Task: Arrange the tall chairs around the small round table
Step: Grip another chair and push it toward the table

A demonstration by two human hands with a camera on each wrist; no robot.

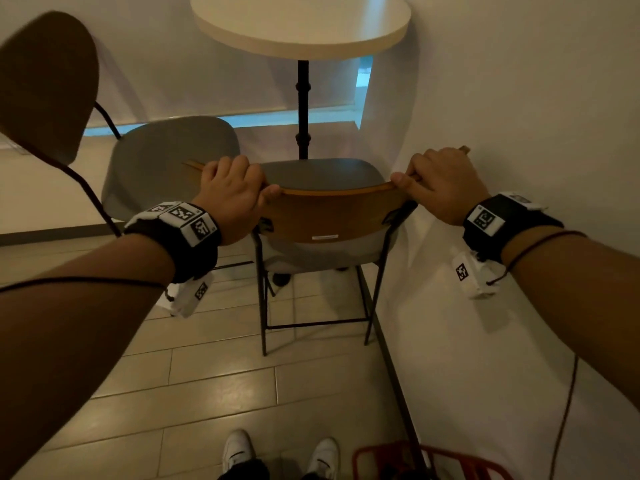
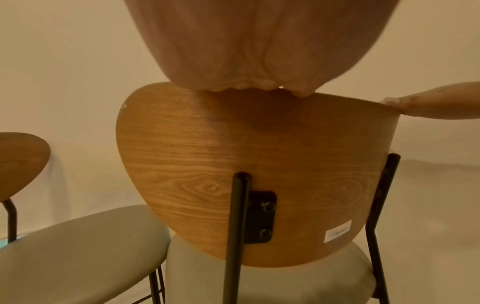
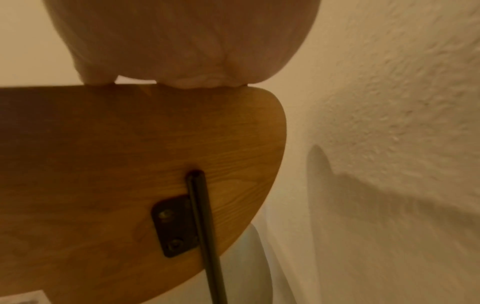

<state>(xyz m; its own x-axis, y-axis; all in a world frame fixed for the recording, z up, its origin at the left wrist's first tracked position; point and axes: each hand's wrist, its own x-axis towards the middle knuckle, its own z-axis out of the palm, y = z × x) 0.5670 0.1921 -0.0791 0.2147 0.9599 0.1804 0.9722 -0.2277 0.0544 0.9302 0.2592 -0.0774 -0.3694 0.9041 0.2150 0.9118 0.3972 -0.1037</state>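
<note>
Both hands hold the top edge of the chair (image 1: pixel 325 216) that stands in front of the person, with its seat (image 1: pixel 322 173) towards the round table (image 1: pixel 301 26). The left hand (image 1: pixel 230 195) grasps the left part of the backrest (image 2: pixel 249 160), fingers curled over the rim and thumb lying along the near edge; the right hand (image 1: pixel 441 183) grasps the right part in the same way. The backrest is a thin curved shell of brown wood with a clear grain, wide and rounded like an oval, and a small white label (image 2: pixel 337 231) sits low on its back. Two black metal rods (image 2: pixel 235 226) carry it, each fixed by a dark plate (image 3: pixel 172 226) with two screws. The seat is padded, grey and smooth, and the long thin black legs (image 1: pixel 264 306) are joined by a low bar. The chair stands close to a rough white wall (image 3: pixel 389 102) on the right, its seat near the black post (image 1: pixel 303 109) of the table. The table top is pale, flat and round with a thick edge. A second chair (image 1: pixel 166 161) of the same kind stands just to the left, with grey seat and dark backrest. The floor (image 1: pixel 221 382) is of glossy beige tiles in long planks
</note>
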